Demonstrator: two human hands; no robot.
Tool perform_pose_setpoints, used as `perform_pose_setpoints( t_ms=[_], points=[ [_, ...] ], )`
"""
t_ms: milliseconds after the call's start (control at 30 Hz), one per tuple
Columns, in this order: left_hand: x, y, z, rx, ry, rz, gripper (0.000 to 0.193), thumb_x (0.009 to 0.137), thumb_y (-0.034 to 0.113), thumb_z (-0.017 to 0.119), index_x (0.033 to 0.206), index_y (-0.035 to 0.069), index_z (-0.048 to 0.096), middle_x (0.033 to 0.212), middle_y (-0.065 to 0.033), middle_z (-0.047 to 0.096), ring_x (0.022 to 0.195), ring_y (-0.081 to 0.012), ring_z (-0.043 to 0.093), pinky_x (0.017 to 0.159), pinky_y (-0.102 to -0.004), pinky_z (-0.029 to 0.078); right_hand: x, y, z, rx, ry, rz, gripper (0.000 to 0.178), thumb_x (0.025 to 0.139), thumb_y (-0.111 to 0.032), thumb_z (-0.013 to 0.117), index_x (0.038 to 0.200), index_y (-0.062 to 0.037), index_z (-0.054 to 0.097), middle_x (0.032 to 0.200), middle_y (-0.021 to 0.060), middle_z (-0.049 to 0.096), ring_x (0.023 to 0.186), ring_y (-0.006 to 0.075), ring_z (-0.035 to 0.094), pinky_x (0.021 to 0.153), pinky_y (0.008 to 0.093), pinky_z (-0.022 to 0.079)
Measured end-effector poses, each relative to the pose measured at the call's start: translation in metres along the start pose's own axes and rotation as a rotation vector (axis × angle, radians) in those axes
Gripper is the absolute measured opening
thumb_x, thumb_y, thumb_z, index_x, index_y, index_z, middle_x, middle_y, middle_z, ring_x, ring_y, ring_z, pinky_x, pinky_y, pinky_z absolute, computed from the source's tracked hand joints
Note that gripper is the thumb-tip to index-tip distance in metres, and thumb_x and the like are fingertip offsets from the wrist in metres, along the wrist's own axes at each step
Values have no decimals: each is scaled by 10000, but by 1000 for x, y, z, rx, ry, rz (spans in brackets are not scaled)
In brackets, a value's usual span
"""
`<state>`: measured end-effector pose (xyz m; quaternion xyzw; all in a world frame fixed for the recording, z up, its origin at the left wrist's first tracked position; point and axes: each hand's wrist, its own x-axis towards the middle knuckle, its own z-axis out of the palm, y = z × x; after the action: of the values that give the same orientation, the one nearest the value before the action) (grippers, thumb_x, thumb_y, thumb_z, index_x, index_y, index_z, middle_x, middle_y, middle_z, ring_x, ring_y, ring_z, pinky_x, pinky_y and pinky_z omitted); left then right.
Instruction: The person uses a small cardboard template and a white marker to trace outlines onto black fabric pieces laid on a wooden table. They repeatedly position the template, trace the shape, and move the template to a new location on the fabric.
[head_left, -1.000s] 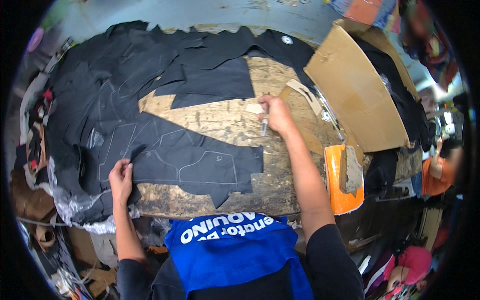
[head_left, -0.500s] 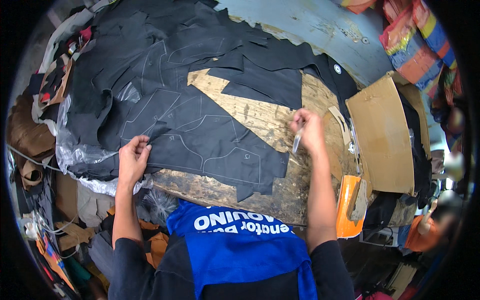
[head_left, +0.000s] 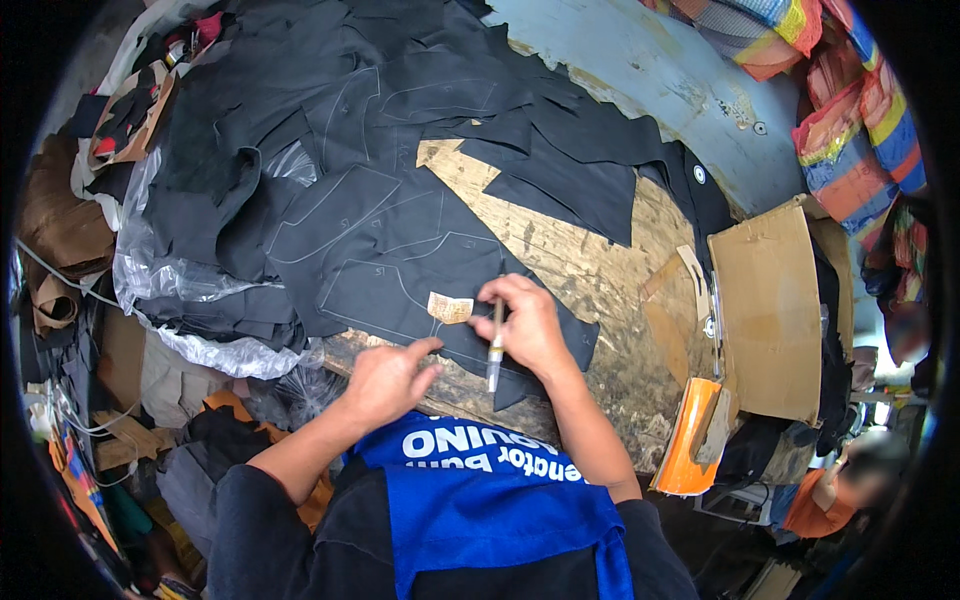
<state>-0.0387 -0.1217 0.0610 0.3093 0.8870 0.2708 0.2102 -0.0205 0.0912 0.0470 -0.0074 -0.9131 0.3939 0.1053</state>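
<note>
A wide wooden table [head_left: 590, 270] is seen, covered over most of its top and left by black sheets [head_left: 330, 150] marked with pale traced outlines. Clear plastic [head_left: 190, 290] hangs off the left edge beneath them. A brown cardboard panel [head_left: 765, 300] stands at the right, with an orange piece [head_left: 690, 440] below it.

The nearest sheet [head_left: 400, 270] is laid flat toward the near edge, and a small tan pattern piece [head_left: 450, 308] is placed on it. The right hand [head_left: 525, 325] is curled around a slim pen [head_left: 495, 345], held upright between thumb and fingers, its tip pointed down; the pattern piece is touched, or nearly touched, by the fingertips at its right edge. The left hand [head_left: 385, 380] is kept just below and left of the piece, empty, fingers loosely bent with the forefinger stretched toward it, apart from it.

It is judged that the piece could be shifted if it is pinned by one fingertip only, so that a traced line would be skewed. The overhanging sheet could also be dragged by the left wrist.
</note>
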Motion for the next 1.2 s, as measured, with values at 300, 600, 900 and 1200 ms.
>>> perform_pose_setpoints(
  t_ms=[300,600,900,1200],
  points=[
    [27,15,3,233,-142,-90,777,832,459,586,1412,39,286,688,-181,647,666,-355,651,605,-445,511,4,17,23,7,75,-155,225,628,-71,768,826,-55,663,840,62,677,793,243,591,721,342,477],
    [33,17,-3,290,-202,-76,822,818,485,596,1416,25,269,729,-193,654,706,-348,658,628,-442,511,15,6,18,344,95,20,157,852,-82,627,993,-33,673,864,88,662,778,152,598,692,272,474],
    [36,23,-10,358,-309,-88,847,838,454,588,1433,-9,202,855,-135,679,804,-284,668,696,-388,522,39,-10,24,492,-238,75,185,891,-125,596,958,40,649,839,82,636,696,143,619,637,276,508],
    [40,19,-1,380,-259,-20,659,831,457,598,1233,-45,452,799,-132,678,785,-298,670,664,-398,528,52,-11,19,202,-380,-162,165,795,-112,645,779,52,631,767,183,633,671,311,622,609,351,482]
  ],
)
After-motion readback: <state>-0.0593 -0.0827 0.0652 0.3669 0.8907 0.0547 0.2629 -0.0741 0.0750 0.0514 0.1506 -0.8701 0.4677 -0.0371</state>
